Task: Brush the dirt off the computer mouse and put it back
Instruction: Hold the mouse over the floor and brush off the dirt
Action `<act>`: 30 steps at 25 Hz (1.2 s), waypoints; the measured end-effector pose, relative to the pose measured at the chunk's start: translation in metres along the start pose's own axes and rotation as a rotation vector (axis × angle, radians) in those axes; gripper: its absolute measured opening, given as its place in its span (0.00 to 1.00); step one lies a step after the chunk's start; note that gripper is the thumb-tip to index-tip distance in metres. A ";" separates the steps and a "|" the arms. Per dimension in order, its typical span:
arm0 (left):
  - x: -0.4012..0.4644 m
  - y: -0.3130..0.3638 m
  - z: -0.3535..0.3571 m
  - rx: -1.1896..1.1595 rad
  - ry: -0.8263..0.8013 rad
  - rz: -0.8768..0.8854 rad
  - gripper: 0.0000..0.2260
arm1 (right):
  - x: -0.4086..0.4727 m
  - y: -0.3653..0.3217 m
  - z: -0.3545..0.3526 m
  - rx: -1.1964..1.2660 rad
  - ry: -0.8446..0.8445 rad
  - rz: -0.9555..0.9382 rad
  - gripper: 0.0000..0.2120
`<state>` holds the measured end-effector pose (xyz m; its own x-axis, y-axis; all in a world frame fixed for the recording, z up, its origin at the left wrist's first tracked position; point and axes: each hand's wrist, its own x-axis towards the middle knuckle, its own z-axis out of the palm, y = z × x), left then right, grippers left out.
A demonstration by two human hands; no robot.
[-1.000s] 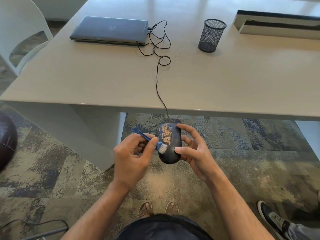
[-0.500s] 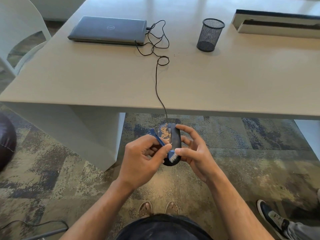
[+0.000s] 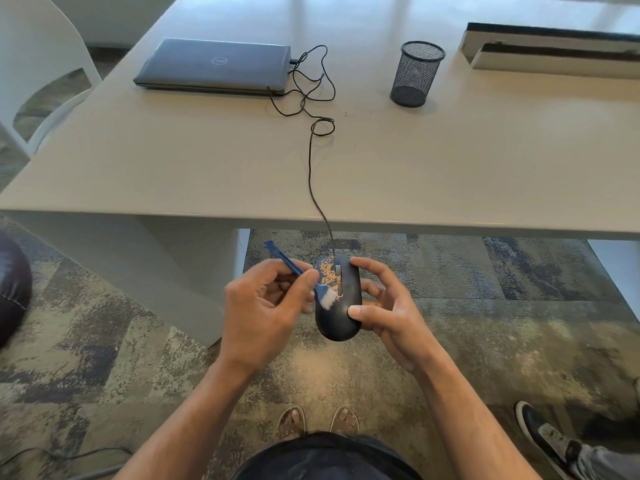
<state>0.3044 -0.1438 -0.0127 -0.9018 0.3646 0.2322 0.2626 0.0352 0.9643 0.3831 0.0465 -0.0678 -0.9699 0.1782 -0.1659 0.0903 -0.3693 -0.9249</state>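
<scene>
A: Where's the mouse point(image 3: 341, 306)?

B: Off the counter point(image 3: 450, 174), held over the carpet. The right hand point(image 3: 384, 306) cradles it, thumb on its back, fingers round the far side. Tan dirt point(image 3: 329, 276) sits on the left button.

A: How will it handle?

B: Likely light, rigid, smooth plastic, so a bit slippery; holding it by the flanks leaves the top free. Its cable point(image 3: 311, 161) runs up to the laptop point(image 3: 214, 65) and could tug.

A: The other hand?

B: The left hand point(image 3: 263, 306) pinches a blue brush point(image 3: 298, 271), its white bristles touching the mouse just beside the dirt.
</scene>
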 end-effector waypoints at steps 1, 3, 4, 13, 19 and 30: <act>-0.003 0.001 0.004 0.001 -0.044 0.022 0.05 | 0.000 0.000 0.001 0.000 -0.001 -0.003 0.33; -0.005 -0.002 0.011 0.054 -0.070 0.059 0.04 | -0.001 0.000 0.002 -0.004 -0.004 -0.008 0.33; -0.004 -0.004 0.012 0.079 -0.048 0.062 0.04 | -0.001 0.000 0.002 -0.008 -0.003 -0.011 0.33; 0.010 -0.014 -0.007 0.051 0.150 -0.077 0.06 | -0.006 0.000 0.001 0.014 0.002 0.003 0.33; 0.006 -0.005 0.008 -0.028 -0.116 -0.053 0.05 | -0.004 -0.001 0.002 0.000 -0.001 -0.002 0.33; 0.032 -0.018 -0.003 0.034 0.150 -0.131 0.00 | -0.004 0.003 -0.002 0.012 -0.011 0.016 0.33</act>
<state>0.2699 -0.1360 -0.0225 -0.9694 0.2119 0.1240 0.1488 0.1053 0.9832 0.3874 0.0467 -0.0705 -0.9708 0.1619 -0.1771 0.1035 -0.3834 -0.9178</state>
